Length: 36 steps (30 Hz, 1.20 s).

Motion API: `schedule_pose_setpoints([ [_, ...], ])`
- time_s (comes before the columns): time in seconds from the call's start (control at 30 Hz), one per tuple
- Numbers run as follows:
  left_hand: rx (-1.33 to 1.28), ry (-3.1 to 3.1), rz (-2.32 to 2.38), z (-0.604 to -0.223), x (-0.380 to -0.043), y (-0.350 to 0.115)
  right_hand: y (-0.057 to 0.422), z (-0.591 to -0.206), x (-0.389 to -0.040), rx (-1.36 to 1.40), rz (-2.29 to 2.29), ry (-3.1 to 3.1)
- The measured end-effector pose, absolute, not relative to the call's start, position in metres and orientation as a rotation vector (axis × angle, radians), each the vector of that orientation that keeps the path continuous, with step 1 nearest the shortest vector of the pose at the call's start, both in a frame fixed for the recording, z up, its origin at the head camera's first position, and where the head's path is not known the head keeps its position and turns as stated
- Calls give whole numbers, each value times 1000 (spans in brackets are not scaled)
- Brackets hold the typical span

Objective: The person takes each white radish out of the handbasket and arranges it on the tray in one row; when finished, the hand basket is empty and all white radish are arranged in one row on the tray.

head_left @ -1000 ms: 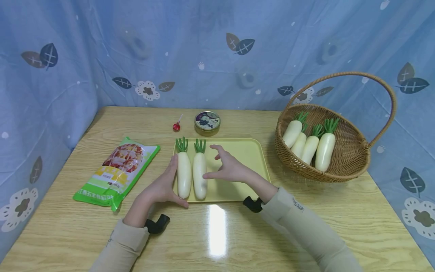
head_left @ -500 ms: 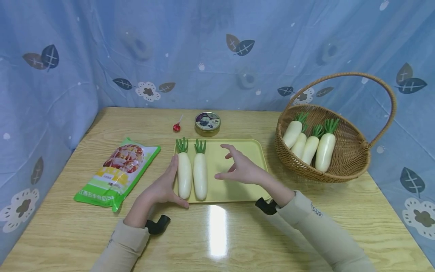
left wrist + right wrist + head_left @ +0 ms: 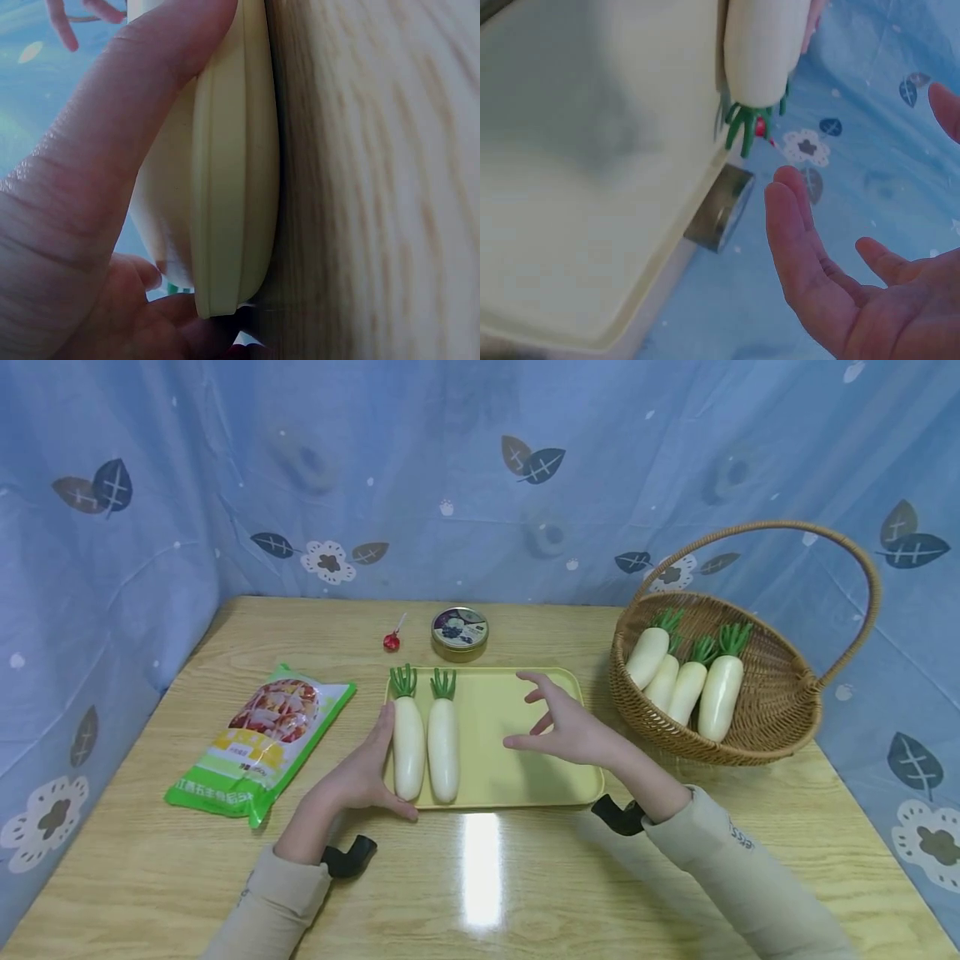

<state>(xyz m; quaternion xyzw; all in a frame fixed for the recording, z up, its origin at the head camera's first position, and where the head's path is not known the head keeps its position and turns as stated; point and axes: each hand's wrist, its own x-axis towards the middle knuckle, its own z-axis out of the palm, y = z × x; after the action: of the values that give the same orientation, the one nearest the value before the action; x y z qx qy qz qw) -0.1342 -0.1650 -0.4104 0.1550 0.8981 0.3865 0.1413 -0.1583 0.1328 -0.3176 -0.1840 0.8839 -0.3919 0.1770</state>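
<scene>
A yellow tray [image 3: 517,777] lies on the table with two white daikon radishes side by side at its left. My left hand [image 3: 356,777] rests at the tray's front left corner, fingers along the left side beside the outer daikon [image 3: 408,750] and thumb along the front edge. In the left wrist view the thumb [image 3: 112,112] lies against the tray's wall [image 3: 225,180]. My right hand [image 3: 566,727] hovers over the tray's right part, fingers spread and bent a little, holding nothing. The inner daikon [image 3: 443,752] lies to its left, apart from it.
A wicker basket [image 3: 780,693] with a tall handle stands at the right, with several daikons inside. Behind the tray are a round tin [image 3: 460,633] and a red lollipop [image 3: 392,642]. A green-edged food bag [image 3: 262,739] lies at the left. A blue curtain [image 3: 420,485] hangs behind.
My right hand has moved right, away from the inner daikon and across the tray. The left hand and both daikons on the tray have stayed put.
</scene>
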Motion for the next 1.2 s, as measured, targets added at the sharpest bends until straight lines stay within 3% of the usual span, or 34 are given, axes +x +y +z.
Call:
schedule_pose_setpoints([
  [1.2, 472, 2615, 1107, -410, -133, -165, 202, -266, -153, -502, -1077, 2650],
])
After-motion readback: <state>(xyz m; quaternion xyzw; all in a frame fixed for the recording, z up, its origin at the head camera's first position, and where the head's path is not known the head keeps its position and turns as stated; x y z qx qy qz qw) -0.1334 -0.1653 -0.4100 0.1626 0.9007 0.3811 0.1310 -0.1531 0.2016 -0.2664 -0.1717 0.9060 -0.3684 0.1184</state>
